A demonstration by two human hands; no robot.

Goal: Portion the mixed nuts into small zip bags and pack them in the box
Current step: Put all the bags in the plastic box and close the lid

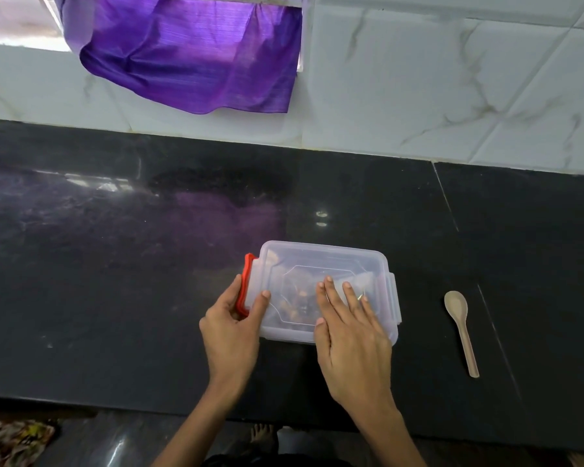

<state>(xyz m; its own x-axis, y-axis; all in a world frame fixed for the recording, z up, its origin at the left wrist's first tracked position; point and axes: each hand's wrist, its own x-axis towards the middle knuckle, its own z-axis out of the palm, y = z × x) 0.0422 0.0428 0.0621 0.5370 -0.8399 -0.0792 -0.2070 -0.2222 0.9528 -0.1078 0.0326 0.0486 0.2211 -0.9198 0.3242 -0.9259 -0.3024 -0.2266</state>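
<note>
A clear plastic box (317,261) with its translucent lid on stands on the black counter (115,281). Brown nuts in bags show dimly through the lid. My left hand (230,328) holds the red clip (245,281) on the box's left side, thumb outside it and index finger on the lid. My right hand (351,332) lies flat on the right half of the lid, fingers straight and pressing down. The clear clip (393,298) on the right side hangs down against the box.
A beige plastic spoon (461,325) lies on the counter to the right of the box. A white tiled wall (452,96) rises behind the counter, with a purple curtain (196,52) hanging at the upper left. The counter's front edge runs below my wrists.
</note>
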